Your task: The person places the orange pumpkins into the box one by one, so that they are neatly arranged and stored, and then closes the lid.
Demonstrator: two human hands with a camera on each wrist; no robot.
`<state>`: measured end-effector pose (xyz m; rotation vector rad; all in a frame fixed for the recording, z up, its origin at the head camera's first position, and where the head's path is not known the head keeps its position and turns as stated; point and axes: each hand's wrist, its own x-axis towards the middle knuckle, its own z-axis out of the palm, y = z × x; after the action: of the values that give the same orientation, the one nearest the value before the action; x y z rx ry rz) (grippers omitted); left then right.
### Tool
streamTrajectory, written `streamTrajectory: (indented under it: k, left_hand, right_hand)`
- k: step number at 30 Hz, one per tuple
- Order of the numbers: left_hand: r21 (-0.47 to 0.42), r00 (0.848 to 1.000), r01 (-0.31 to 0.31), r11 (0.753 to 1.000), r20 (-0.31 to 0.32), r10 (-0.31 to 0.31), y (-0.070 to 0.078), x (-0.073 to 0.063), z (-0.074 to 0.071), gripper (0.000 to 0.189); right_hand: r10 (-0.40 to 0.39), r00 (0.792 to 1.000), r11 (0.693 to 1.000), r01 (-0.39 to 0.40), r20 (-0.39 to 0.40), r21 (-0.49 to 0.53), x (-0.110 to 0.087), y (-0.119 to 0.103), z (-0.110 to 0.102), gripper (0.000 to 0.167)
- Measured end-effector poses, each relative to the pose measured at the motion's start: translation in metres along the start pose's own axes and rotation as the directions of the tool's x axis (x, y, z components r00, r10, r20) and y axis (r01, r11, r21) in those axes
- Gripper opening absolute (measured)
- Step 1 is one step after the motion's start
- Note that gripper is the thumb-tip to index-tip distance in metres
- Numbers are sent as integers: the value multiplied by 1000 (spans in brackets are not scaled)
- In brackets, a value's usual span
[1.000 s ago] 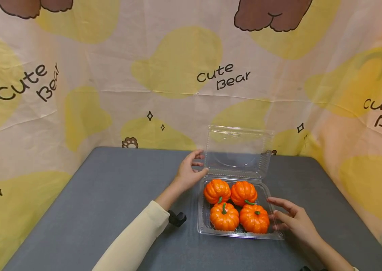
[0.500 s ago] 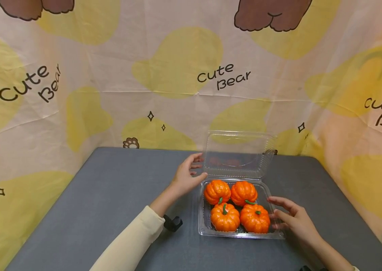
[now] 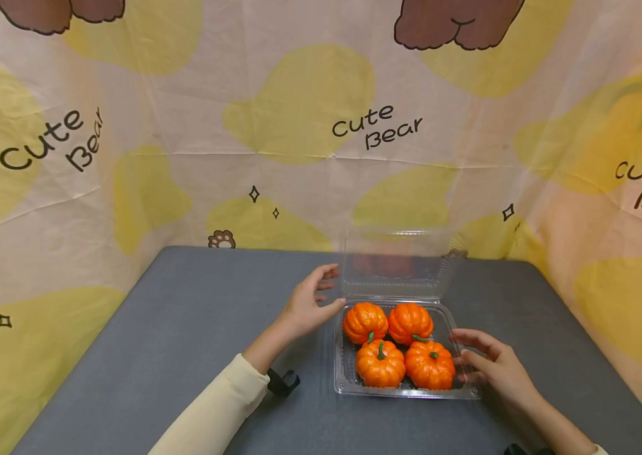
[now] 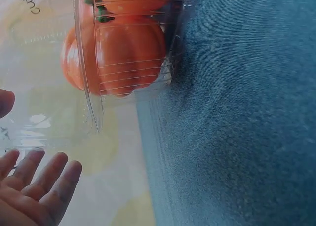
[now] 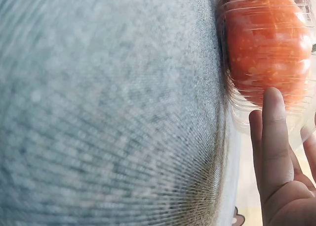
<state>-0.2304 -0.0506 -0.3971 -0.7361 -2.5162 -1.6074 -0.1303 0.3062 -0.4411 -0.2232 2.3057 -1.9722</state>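
Note:
A clear plastic clamshell box (image 3: 400, 395) sits on the table with its lid (image 3: 395, 278) raised and leaning back on the far side. Several small orange pumpkins with green stems, among them a front-left pumpkin (image 3: 380, 366) and a front-right pumpkin (image 3: 430, 368), fill the tray. My left hand (image 3: 305, 308) is at the left of the hinge, its fingers spread beside the lid; they hold nothing in the left wrist view. Against the tray's right wall rest the extended fingers of my right hand (image 3: 500, 370); the right wrist view shows a pumpkin (image 5: 266, 45) behind that wall.
The grey cloth-covered table (image 3: 201, 328) reaches back to a printed curtain (image 3: 298, 114) with yellow patches and lettering. A black strap piece (image 3: 284, 383) juts from under my left wrist. Another dark piece (image 3: 517, 450) shows at the bottom edge by my right wrist.
The lid has tipped farther back, its top edge sinking in the head view. My left hand has drawn slightly down and left. My right hand and the pumpkins are nearly still.

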Motion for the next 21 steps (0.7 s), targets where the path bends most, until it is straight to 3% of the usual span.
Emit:
streamTrajectory:
  k: [21]
  left_hand:
    - [-5,996,13,1000,85,-12,-3,-38,-7,51]
  right_hand:
    - [-38,997,999,38,69,10,-6,1,-6,38]
